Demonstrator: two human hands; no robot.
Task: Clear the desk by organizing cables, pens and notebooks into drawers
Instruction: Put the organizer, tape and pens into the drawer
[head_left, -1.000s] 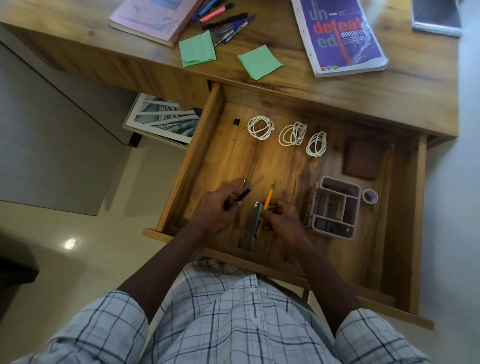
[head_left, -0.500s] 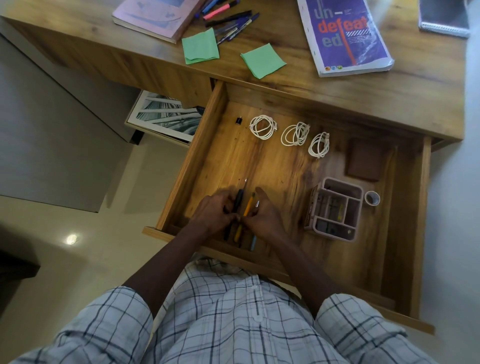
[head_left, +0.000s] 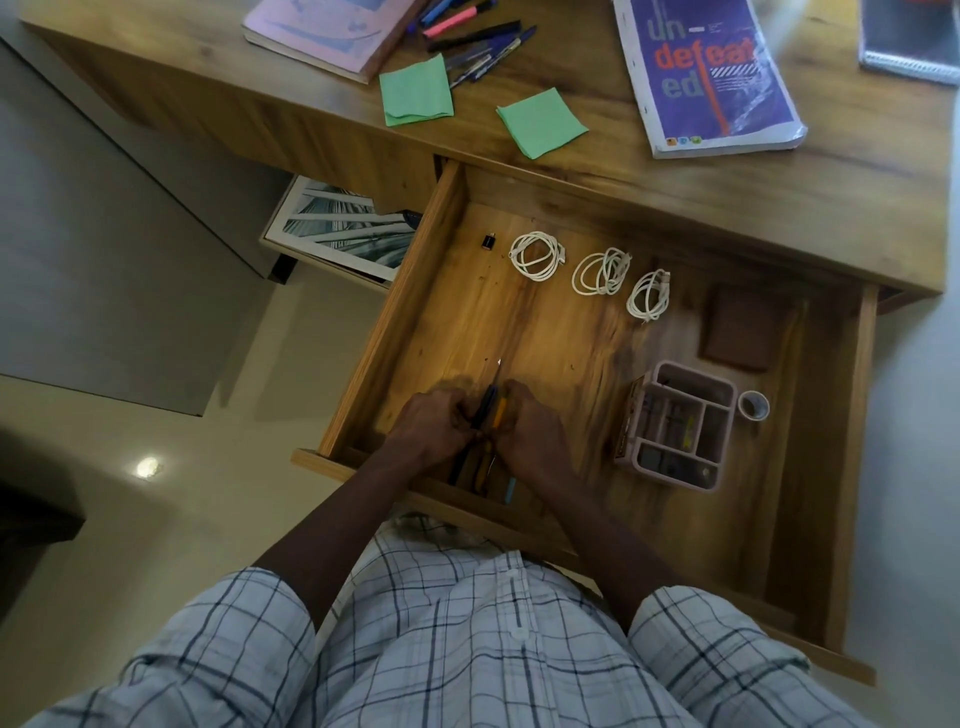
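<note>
A wide wooden drawer stands pulled out from the desk. Near its front left, my left hand and my right hand are pressed together around a small bunch of pens, dark, yellow and light blue, lying lengthwise on the drawer floor. Fingers of both hands curl against the bunch. Three coiled white cables lie in a row at the drawer's back. More pens lie on the desk top beside a pink notebook and a purple book.
A pink compartment organizer, a tape roll and a brown square pad sit at the drawer's right. A small black adapter lies back left. Two green sticky-note pads and a spiral notebook lie on the desk.
My hands, apart a second ago with pens in each, have come together at the drawer's front left and gathered the pens into one aligned bunch.
</note>
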